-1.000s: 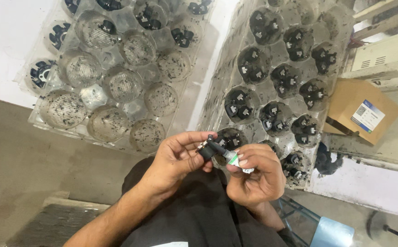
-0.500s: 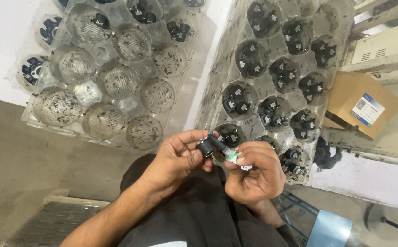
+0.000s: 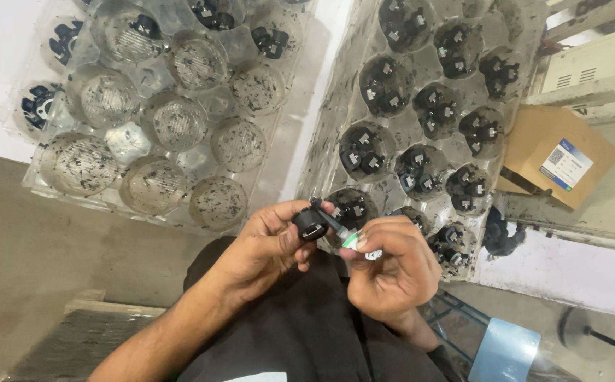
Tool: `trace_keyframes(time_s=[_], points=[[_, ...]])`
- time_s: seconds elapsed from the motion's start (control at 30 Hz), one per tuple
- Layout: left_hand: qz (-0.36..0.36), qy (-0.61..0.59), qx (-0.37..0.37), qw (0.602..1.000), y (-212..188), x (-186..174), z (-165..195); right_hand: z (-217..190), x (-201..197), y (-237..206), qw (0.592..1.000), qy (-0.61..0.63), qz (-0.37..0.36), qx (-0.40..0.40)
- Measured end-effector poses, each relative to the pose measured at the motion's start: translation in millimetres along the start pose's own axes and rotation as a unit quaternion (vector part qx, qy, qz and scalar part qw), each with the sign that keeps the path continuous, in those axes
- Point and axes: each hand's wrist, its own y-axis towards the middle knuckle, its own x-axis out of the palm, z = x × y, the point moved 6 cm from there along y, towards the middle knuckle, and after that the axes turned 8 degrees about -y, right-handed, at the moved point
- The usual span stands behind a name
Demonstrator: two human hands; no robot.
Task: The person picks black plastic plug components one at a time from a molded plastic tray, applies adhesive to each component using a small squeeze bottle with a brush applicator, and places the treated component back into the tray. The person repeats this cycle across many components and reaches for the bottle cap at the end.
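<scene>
My left hand (image 3: 268, 244) pinches a small round black part (image 3: 310, 225) between thumb and fingers, just above my lap. My right hand (image 3: 391, 269) grips a small tube with a green band and a dark thin nozzle (image 3: 343, 232); the nozzle tip touches the black part. Both hands meet in front of the near edge of a clear plastic tray (image 3: 336, 120) whose round pockets hold several similar black parts (image 3: 364, 154).
A second clear tray (image 3: 180, 212) at the left has mostly bare, speckled pockets and a few black parts at its far end. A brown cardboard box (image 3: 534, 148) with a label lies at the right. A pale blue object (image 3: 505, 350) sits at lower right.
Both hands stay together on the black part and the tube; the view has shifted slightly, with the hands a little lower and further left in the picture.
</scene>
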Motion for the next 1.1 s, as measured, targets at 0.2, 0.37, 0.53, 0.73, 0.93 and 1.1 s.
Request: trace_keyframes(time_s=[0.2,0.37,0.53,0.73,0.93,1.1], points=[[0.052,0.156,0.110,0.980,10.3,3.9,26.6,16.2,-12.1,-6.4,0.989,0.101,-0.006,0.106],[0.100,0.286,0.203,0.931,9.3,16.6,49.5,20.6,-19.5,-15.9,0.987,0.105,0.018,0.122],[0.115,0.368,0.205,0.900,1.1,35.0,48.2,18.2,-9.2,-16.6,0.992,0.111,0.024,0.055],[0.106,0.393,0.211,0.888,-3.5,53.3,44.4,10.3,-4.4,-9.7,0.999,0.053,-0.001,0.005],[0.101,0.423,0.217,0.874,-2.8,58.4,44.8,5.1,-1.0,-1.3,1.000,0.019,-0.014,-0.016],[0.107,0.395,0.184,0.894,-0.5,52.6,42.6,4.7,-0.2,0.8,0.999,0.040,-0.019,-0.010]])
